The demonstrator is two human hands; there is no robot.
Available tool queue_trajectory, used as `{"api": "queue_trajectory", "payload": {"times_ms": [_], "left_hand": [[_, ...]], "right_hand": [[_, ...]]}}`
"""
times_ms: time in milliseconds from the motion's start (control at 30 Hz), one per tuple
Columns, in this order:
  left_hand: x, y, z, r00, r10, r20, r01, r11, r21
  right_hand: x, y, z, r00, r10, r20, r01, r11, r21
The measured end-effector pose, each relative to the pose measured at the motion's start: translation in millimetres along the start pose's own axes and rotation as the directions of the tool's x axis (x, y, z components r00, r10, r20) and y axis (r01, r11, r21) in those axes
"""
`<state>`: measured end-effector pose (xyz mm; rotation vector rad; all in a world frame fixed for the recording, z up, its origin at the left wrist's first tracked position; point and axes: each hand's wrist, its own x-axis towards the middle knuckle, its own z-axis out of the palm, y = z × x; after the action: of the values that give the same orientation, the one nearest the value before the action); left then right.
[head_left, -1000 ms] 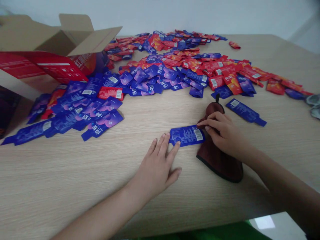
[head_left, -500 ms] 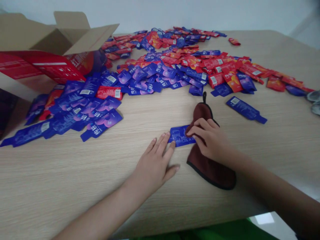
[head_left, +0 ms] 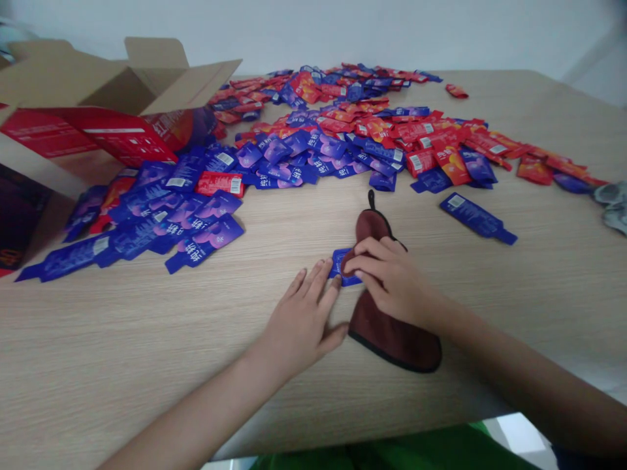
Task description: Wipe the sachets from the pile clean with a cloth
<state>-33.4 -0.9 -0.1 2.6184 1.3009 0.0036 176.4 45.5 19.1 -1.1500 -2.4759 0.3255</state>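
My left hand point(head_left: 304, 320) lies flat on the table with its fingers stretched out, the fingertips at the left end of a blue sachet point(head_left: 337, 262). Bunched under the fingers of my right hand point(head_left: 394, 281) is a dark brown cloth point(head_left: 392, 333) with black edging and a small black loop at its far end. The cloth presses down on the sachet and covers its right part. Small white print shows on the sachet's visible left end.
Beyond my hands spreads a long heap of blue and red sachets point(head_left: 323, 143). A single blue sachet point(head_left: 477, 219) lies to the right. An open cardboard box point(head_left: 137, 134) stands at the left, with more blue sachets point(head_left: 147, 222) before it. Grey fabric point(head_left: 612, 202) sits at the right edge.
My right hand has slid left with the cloth along the sachet, covering more of it. My left hand has stayed at the sachet's left end. The view has shifted slightly.
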Motion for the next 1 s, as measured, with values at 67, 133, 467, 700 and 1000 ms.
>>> {"api": "queue_trajectory", "payload": {"times_ms": [67,133,467,700,1000], "left_hand": [[0.3,-1.3,-0.5,1.0,0.002,0.011,-0.002,1.0,-0.003],[-0.1,-2.5,-0.9,1.0,0.002,0.013,-0.002,1.0,-0.009],[-2.7,-1.7,0.7,1.0,0.005,-0.006,-0.005,1.0,0.006],[-1.4,-0.8,-2.1,1.0,0.006,-0.011,-0.006,1.0,0.005],[-2.4,-4.0,-1.6,1.0,0.012,-0.021,-0.012,1.0,-0.006]], "right_hand": [[0.9,-6.8,10.2,0.998,0.01,0.064,-0.006,0.998,-0.062],[-4.7,-3.1,14.0,0.997,0.049,0.066,-0.043,0.994,-0.101],[-42.9,49.4,-16.4,0.978,0.206,0.038,-0.201,0.973,-0.113],[-9.5,-3.4,-1.3,0.999,0.029,0.038,-0.026,0.997,-0.071],[-42.5,40.7,-2.0,0.985,0.17,0.029,-0.17,0.985,-0.013]]}}
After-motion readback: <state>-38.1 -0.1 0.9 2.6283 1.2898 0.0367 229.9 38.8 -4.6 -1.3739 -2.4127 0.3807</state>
